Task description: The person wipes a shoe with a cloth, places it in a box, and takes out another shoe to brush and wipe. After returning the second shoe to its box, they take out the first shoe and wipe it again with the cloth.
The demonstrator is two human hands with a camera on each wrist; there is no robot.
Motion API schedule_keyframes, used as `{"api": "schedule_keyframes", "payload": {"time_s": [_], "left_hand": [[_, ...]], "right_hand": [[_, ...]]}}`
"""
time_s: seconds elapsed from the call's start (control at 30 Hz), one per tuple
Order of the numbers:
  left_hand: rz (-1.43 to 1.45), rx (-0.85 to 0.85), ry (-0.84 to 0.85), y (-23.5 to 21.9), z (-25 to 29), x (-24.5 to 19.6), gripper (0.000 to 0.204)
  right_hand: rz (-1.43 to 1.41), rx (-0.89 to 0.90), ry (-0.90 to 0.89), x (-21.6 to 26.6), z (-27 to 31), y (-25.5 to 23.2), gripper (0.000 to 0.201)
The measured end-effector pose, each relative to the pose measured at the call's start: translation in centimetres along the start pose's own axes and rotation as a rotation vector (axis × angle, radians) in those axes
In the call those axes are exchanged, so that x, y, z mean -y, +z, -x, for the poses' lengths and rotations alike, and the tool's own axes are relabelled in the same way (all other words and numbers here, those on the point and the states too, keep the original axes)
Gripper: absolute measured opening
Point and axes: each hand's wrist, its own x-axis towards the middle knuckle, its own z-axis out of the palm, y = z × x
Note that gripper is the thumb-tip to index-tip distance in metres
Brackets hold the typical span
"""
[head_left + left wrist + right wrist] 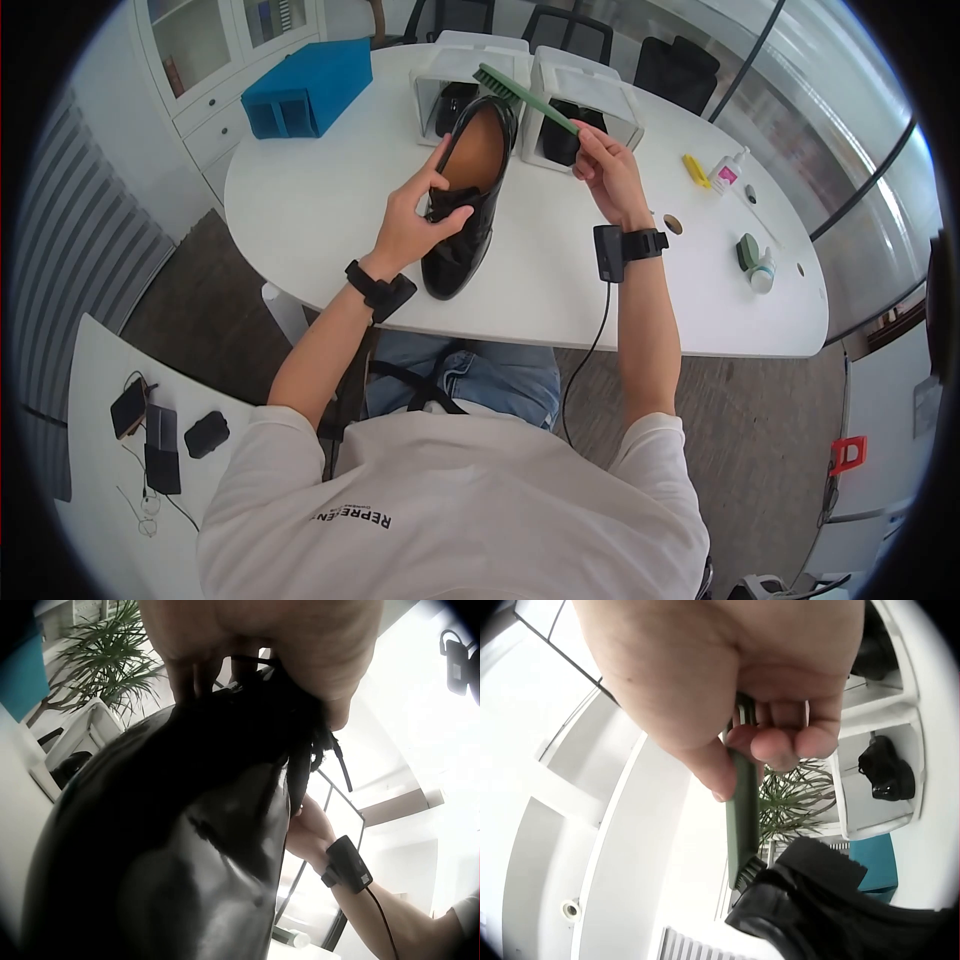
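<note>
Left hand point(413, 216) grips the shoe point(462, 256), apparently steadying it, while the right hand point(612, 178) pinches a brush point(530, 99) near the shoe's heel point(509, 118).

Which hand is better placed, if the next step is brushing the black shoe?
Probably the right hand: it holds the green brush close to the heel end of the black shoe. The left hand grips the shoe, so it seems better for steadying.
</note>
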Motion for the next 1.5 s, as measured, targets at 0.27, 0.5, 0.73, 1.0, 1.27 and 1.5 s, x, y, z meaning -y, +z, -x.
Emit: {"api": "schedule_keyframes", "payload": {"time_s": [0.27, 0.5, 0.73, 1.0, 1.27, 1.5], "left_hand": [[-0.011, 0.03, -0.024, -0.2, -0.3, -0.7, 0.029], [0.039, 0.034, 0.043, -0.1, -0.1, -1.0, 0.03], [0.05, 0.062, 0.03, -0.2, 0.3, -1.4, 0.03], [0.083, 0.075, 0.031, 0.0, 0.1, -1.1, 0.03], [0.087, 0.1, -0.029, 0.1, 0.3, -1.1, 0.029], [0.097, 0.101, -0.021, 0.0, 0.2, -1.0, 0.029]], "right_hand": [[-0.053, -0.019, -0.02, 0.1, 0.8, -1.0, 0.036], [0.013, -0.059, -0.056, 0.4, 0.7, -1.7, 0.036], [0.063, -0.025, -0.087, 1.8, 0.8, -1.4, 0.036], [-0.01, -0.095, -0.07, 0.6, 2.2, -1.7, 0.034], [-0.04, -0.028, -0.1, 0.3, 2.6, -1.7, 0.035], [-0.131, -0.023, -0.059, -1.7, 3.3, -1.9, 0.035]]}}
